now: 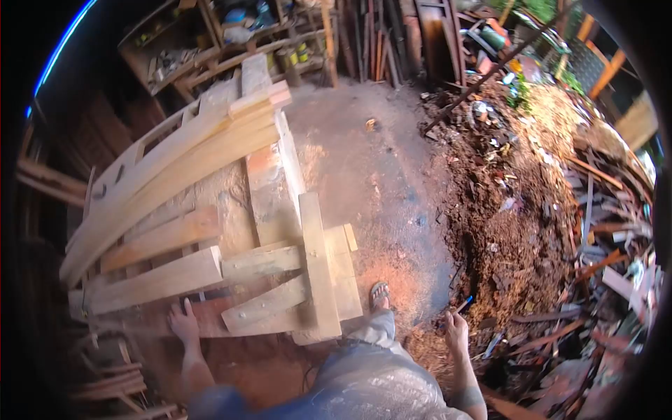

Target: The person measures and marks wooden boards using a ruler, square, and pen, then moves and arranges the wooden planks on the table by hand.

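My left hand point(184, 322) is at the near edge of a wooden workbench, its fingers apart and holding nothing. Just beyond its fingertips lies a squared timber point(157, 282). Down at my right side, my right hand point(456, 330) pinches a slim pen point(464, 304) with a blue end. Long pale planks point(189, 150) stretch across the bench, and a shorter board point(171, 236) rests between them and the squared timber. At the bench's near right end, an upright-looking board point(318, 266) crosses several short wood pieces point(269, 304).
A dusty floor strip point(371, 154) runs alongside the bench. Heaped sawdust and debris point(511, 231) border it on the right, with scrap wood point(616, 280) beyond. Shelves point(238, 35) and leaning boards point(378, 42) stand at the back. My sandalled foot point(380, 294) is near the bench corner.
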The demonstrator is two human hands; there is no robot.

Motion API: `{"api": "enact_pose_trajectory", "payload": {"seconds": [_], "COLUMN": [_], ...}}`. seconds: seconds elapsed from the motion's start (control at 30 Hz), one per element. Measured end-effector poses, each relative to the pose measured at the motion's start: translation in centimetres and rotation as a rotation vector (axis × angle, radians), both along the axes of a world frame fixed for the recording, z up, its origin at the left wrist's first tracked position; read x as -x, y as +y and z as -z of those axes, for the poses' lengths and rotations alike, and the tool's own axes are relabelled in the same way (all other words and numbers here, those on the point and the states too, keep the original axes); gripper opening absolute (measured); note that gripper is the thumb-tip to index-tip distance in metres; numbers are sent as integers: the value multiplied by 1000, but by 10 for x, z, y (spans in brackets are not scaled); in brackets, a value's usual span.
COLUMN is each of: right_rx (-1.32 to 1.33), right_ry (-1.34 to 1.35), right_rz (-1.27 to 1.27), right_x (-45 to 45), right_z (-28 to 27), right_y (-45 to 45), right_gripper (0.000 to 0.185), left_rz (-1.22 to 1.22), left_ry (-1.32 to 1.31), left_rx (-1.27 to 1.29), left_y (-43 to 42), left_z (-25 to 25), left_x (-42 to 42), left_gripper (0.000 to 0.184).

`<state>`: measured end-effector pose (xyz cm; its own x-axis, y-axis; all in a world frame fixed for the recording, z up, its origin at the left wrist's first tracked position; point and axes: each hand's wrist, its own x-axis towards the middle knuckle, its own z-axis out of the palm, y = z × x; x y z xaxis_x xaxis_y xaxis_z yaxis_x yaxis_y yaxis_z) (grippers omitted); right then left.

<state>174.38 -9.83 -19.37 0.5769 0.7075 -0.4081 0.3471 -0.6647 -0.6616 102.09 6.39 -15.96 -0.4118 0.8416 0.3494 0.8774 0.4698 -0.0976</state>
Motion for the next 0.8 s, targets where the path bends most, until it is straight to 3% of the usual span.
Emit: {"api": "enact_pose_trajectory", "payload": {"seconds": [0.1,0.13,0.2,0.23,0.3,0.33,0.4,0.43,0.47,0.53,0.67,0.77,0.8], "right_rx": [0,3,96,58,6,-60,-147,-189,-204,-233,-218,-240,-239], "right_ry": [-69,-44,-72,-87,-38,9,46,62,105,219,259,397,341], "right_rz": [-173,-185,-239,-307,-412,-475,-714,-835,-1004,-1290,-1522,-1450,-1451], "right_x": [-43,-61,-88,-86,-85,-76,-50,-35,-19,3,-9,-54,-74], "right_z": [-27,-24,-27,-48,-60,-66,-79,-90,-115,-143,-170,-166,-153], "right_y": [52,61,94,120,168,193,244,269,296,341,417,467,485], "right_gripper": [37,37,36,35,35,33,29,28,26,25,26,29,31], "left_rz": [-226,-299,-361,-192,-76,76,348,574,449,524,442,80,46], "left_ry": [-50,-132,26,-60,-414,-674,-1217,-1134,-1419,-1201,-1201,-1144,-1013], "left_rx": [29,-69,-190,-348,-279,-388,-457,-350,-373,-51,-300,-210,-238], "left_y": [15,23,45,51,64,72,86,99,109,140,194,244,260], "left_z": [-10,-22,-58,-50,-85,-95,-97,-113,-106,-150,-114,-134,-121], "left_x": [-23,-43,-111,-120,-201,-246,-340,-386,-440,-504,-578,-574,-555], "left_gripper": [56,57,55,45,20,15,14,14,14,16,30,34,32]}}
